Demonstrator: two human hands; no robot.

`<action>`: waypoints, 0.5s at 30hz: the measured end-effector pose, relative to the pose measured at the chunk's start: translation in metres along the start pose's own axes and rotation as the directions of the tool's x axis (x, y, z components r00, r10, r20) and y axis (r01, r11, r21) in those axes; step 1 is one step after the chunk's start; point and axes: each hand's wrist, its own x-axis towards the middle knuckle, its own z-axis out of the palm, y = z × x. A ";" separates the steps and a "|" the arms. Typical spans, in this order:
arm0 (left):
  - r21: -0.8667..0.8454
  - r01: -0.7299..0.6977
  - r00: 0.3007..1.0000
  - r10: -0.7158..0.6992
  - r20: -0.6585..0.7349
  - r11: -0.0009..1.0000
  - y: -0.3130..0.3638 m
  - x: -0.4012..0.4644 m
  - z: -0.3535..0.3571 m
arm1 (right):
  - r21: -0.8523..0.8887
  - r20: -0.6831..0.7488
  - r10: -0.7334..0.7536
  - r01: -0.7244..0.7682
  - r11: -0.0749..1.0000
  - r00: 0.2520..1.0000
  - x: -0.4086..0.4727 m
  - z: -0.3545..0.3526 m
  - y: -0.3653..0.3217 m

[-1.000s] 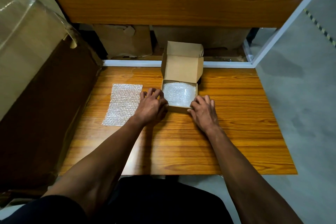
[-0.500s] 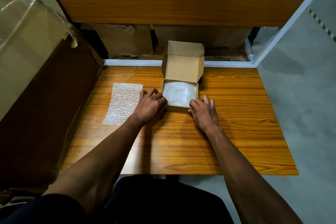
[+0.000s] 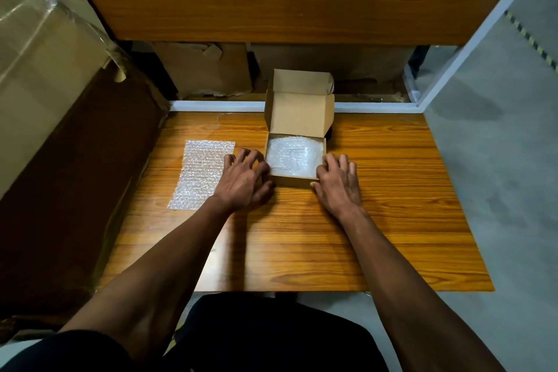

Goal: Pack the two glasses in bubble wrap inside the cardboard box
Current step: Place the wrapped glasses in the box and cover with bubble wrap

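We see cardboard box (image 3: pixel 297 160) near counter (image 3: pixel 392 205) back edge, lid up, bubble wrap bundle (image 3: pixel 294 155) inside. Left hand (image 3: pixel 246 181) and right hand (image 3: pixel 338 183) flank front corners, fingers spread, touching walls, gripping nothing. Spare wrap sheet (image 3: pixel 202 172) lies left. We judge packing nearly done; next: fold lid down.

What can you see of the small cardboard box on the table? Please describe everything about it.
The cardboard box is small, plain brown and shallow. It stands open on the wooden table; its hinged lid, with side flaps, stands upright at the far edge. Bubble wrap fills the inside. The left hand and the right hand touch its near corners, one on each side.
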 end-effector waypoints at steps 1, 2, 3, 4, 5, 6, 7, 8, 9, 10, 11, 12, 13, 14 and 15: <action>0.014 0.012 1.000 -0.012 -0.007 1.000 -0.001 -0.002 0.001 | 0.001 -0.003 0.014 -0.014 1.000 1.000 -0.001 0.001 0.000; 0.031 0.022 1.000 -0.021 -0.005 0.999 0.000 -0.002 0.001 | 0.005 -0.006 0.027 -0.027 1.000 1.000 -0.002 0.001 0.001; 0.050 0.029 1.000 -0.029 0.002 0.998 0.000 0.000 0.001 | 0.007 -0.005 0.036 -0.036 0.999 0.999 -0.002 0.001 0.001; 0.070 0.033 0.999 -0.034 0.014 0.997 0.002 0.003 0.000 | 0.007 0.003 0.040 -0.040 0.999 0.999 -0.001 0.000 0.001; 0.087 0.034 0.999 -0.037 0.027 0.996 0.004 0.006 -0.002 | 0.007 0.011 0.040 -0.040 0.999 0.999 0.000 -0.002 0.000; 0.104 0.033 0.999 -0.037 0.036 0.994 0.006 0.009 -0.003 | 0.009 0.015 0.039 -0.039 0.999 0.999 0.002 -0.003 0.001; 0.118 0.030 0.998 -0.036 0.042 0.993 0.007 0.011 -0.003 | 0.012 0.018 0.038 -0.038 0.999 0.999 0.003 -0.005 0.001; 0.124 0.026 0.998 -0.032 0.045 0.992 0.007 0.012 -0.002 | 0.012 0.022 0.039 -0.039 0.999 0.999 0.004 -0.006 0.002; 0.121 0.021 0.999 -0.027 0.047 0.992 0.007 0.012 -0.002 | 0.010 0.027 0.039 -0.040 0.999 0.999 0.005 -0.006 0.002; 0.113 0.016 0.999 -0.021 0.047 0.994 0.006 0.012 -0.002 | 0.009 0.034 0.040 -0.041 0.999 0.999 0.006 -0.006 0.003; 0.104 0.010 0.999 -0.015 0.042 0.995 0.005 0.011 -0.002 | 0.011 0.038 0.040 -0.041 0.999 0.998 0.006 -0.007 0.003; 0.094 0.005 0.999 -0.008 0.034 0.996 0.004 0.011 -0.003 | 0.013 0.039 0.039 -0.039 0.999 0.998 0.007 -0.006 0.003; 0.082 0.000 1.000 -0.002 0.020 0.997 0.004 0.011 -0.003 | 0.013 0.040 0.036 -0.037 0.999 0.999 0.007 -0.006 0.004; 0.070 -0.001 1.000 0.001 0.002 0.998 0.004 0.010 -0.003 | 0.009 0.042 0.033 -0.034 0.999 0.999 0.008 -0.006 0.004; 0.063 0.001 1.000 0.000 -0.016 0.998 0.003 0.010 -0.003 | 0.006 0.047 0.032 -0.032 0.999 0.998 0.009 -0.007 0.005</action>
